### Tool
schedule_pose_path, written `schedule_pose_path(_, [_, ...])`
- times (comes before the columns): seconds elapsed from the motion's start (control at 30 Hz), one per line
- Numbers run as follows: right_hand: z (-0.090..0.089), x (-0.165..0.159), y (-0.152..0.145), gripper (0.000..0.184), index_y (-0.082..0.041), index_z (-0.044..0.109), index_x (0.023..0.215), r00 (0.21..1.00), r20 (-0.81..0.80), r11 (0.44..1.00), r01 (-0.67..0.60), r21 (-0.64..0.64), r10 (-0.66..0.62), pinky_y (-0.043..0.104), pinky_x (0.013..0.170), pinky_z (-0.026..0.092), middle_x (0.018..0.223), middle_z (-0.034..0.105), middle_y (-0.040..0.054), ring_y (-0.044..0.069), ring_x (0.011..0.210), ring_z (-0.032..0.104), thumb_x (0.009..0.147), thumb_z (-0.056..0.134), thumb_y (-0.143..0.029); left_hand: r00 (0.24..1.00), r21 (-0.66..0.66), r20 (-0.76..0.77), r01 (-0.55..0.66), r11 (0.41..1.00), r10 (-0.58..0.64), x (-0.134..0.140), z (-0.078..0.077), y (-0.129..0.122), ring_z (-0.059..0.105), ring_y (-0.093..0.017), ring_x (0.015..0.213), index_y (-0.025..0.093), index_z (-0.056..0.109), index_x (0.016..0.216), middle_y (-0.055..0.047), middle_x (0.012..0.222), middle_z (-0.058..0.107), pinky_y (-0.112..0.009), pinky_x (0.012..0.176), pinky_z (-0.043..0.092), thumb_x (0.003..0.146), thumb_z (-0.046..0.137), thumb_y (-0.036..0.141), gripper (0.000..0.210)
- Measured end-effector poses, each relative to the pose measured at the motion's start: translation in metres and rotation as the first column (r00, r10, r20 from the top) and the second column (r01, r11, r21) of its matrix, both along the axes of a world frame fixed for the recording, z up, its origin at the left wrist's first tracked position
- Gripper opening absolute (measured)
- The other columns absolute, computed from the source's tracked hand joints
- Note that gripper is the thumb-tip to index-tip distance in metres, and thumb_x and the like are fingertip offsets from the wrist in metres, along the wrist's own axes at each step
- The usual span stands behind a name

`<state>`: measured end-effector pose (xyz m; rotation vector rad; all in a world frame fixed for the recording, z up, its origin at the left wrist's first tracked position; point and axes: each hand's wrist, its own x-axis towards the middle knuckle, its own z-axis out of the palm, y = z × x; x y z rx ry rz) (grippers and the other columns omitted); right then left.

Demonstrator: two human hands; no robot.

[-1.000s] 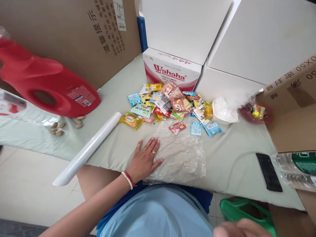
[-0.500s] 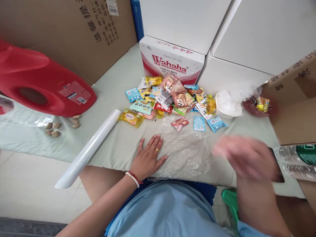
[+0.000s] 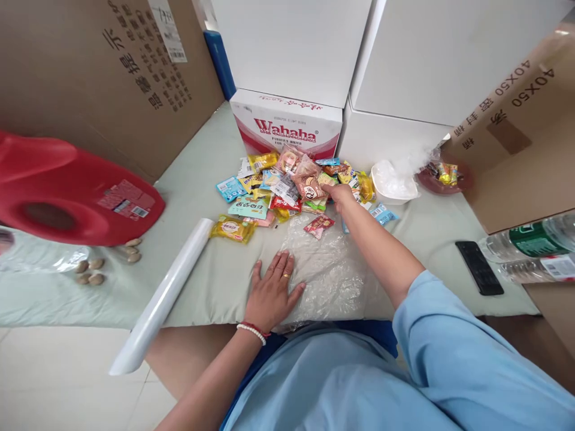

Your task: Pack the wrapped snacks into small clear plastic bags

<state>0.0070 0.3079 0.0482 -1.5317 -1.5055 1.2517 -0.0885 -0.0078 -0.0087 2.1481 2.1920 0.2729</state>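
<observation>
My left hand (image 3: 272, 290) lies flat, fingers spread, on the cloth-covered table and the left edge of a clear plastic sheet (image 3: 332, 269). My right hand (image 3: 341, 197) reaches into a heap of wrapped snacks, its fingertips at the right edge of a brown snack packet (image 3: 309, 188). Most of its fingers are hidden under the hand, so their grip cannot be made out. A small red packet (image 3: 319, 225) lies alone on the sheet. At the heap's left sits a yellow snack packet (image 3: 232, 228); a blue packet (image 3: 383, 214) lies partly behind my right forearm.
On the left are a white roll (image 3: 166, 293), a red jug (image 3: 81, 185) and several brown nuts (image 3: 96, 279). A Wahaha box (image 3: 287, 123) stands behind the heap. To the right are a white bowl (image 3: 394, 190), a red dish (image 3: 465, 182), a phone (image 3: 480, 267) and plastic bottles (image 3: 525, 239).
My right hand has moved forward and left, from over the table's right side to the snack heap. My left hand stays flat. The view has shifted, and the phone is now uncovered.
</observation>
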Motion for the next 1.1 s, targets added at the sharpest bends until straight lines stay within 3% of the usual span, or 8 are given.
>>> schedule_pose_path(0.13, [0.017,0.044,-0.009,0.022,-0.019,0.060,0.092,0.999,-0.019,0.998,0.040,0.039,-0.039,0.031,0.069,0.053,0.083,0.070,0.0027,0.020,0.075,0.066,0.078,0.073,-0.030,0.999,0.021,0.037,0.000,1.000,-0.001,-0.001,-0.002,-0.001,0.038,-0.034,0.155,0.015,0.042,0.160,-0.017,0.167,0.039,-0.065,0.127,0.017,0.105,0.042,0.052,0.066])
schedule_pose_path(0.23, [0.033,0.117,-0.033,0.023,-0.019,0.061,0.090,0.969,0.248,0.967,-0.049,0.251,-0.016,0.030,0.073,0.049,0.089,0.068,0.0034,0.019,0.080,0.062,0.078,0.074,-0.034,0.997,0.038,0.070,0.011,0.999,-0.014,-0.001,-0.003,-0.001,0.038,-0.034,0.155,0.014,0.042,0.159,-0.017,0.167,0.039,-0.067,0.127,0.017,0.105,0.041,0.051,0.066])
schedule_pose_path(0.33, [0.039,0.189,-0.073,0.022,-0.019,0.063,0.089,0.621,0.778,0.893,-0.289,0.344,-0.099,0.032,0.073,0.046,0.094,0.066,0.0086,0.024,0.087,0.060,0.080,0.072,-0.037,0.994,0.061,0.104,0.016,0.998,-0.023,-0.002,-0.003,-0.001,0.038,-0.035,0.155,0.013,0.042,0.159,-0.019,0.167,0.040,-0.067,0.127,0.016,0.104,0.042,0.050,0.066])
schedule_pose_path(0.4, [0.033,0.221,-0.103,0.020,-0.018,0.065,0.099,0.371,0.919,0.887,-0.368,0.278,-0.135,0.033,0.074,0.046,0.104,0.066,0.0134,0.029,0.097,0.060,0.087,0.066,-0.034,0.992,0.081,0.121,0.017,0.997,-0.027,-0.002,-0.004,-0.001,0.039,-0.035,0.155,0.014,0.041,0.160,-0.019,0.166,0.041,-0.068,0.127,0.015,0.104,0.043,0.049,0.067])
schedule_pose_path(0.47, [0.022,0.239,-0.127,0.023,-0.018,0.066,0.109,0.237,0.968,0.888,-0.421,0.183,-0.087,0.034,0.076,0.048,0.111,0.065,0.0157,0.031,0.105,0.060,0.091,0.064,-0.032,0.991,0.098,0.130,0.021,0.995,-0.033,-0.003,-0.005,-0.001,0.040,-0.036,0.154,0.013,0.040,0.160,-0.020,0.166,0.041,-0.068,0.126,0.015,0.104,0.042,0.049,0.067])
schedule_pose_path(0.6, [0.003,0.257,-0.146,0.038,-0.021,0.065,0.120,0.390,0.910,0.889,-0.454,0.056,0.142,0.035,0.085,0.053,0.116,0.066,0.0115,0.028,0.105,0.065,0.091,0.071,-0.045,0.991,0.111,0.124,0.031,0.993,-0.045,-0.003,-0.006,-0.001,0.041,-0.036,0.153,0.012,0.040,0.160,-0.021,0.165,0.042,-0.069,0.126,0.014,0.104,0.040,0.050,0.068])
schedule_pose_path(0.7, [0.002,0.267,-0.139,0.055,-0.022,0.061,0.135,0.492,0.854,0.909,-0.412,0.060,0.166,0.037,0.093,0.055,0.135,0.064,0.0126,0.029,0.117,0.065,0.088,0.075,-0.049,0.992,0.114,0.115,0.034,0.993,-0.047,-0.002,-0.006,-0.001,0.041,-0.036,0.153,0.012,0.039,0.161,-0.021,0.165,0.041,-0.068,0.126,0.013,0.104,0.039,0.050,0.068])
schedule_pose_path(1.1, [0.005,0.281,-0.129,0.066,-0.024,0.052,0.150,0.368,0.855,0.823,-0.557,-0.112,0.365,0.039,0.100,0.053,0.148,0.062,0.0110,0.030,0.130,0.062,0.088,0.072,-0.035,0.996,0.060,0.076,0.036,0.998,-0.040,-0.002,-0.002,0.000,0.040,-0.037,0.153,0.011,0.042,0.159,-0.022,0.165,0.042,-0.068,0.126,0.015,0.103,0.039,0.054,0.071])
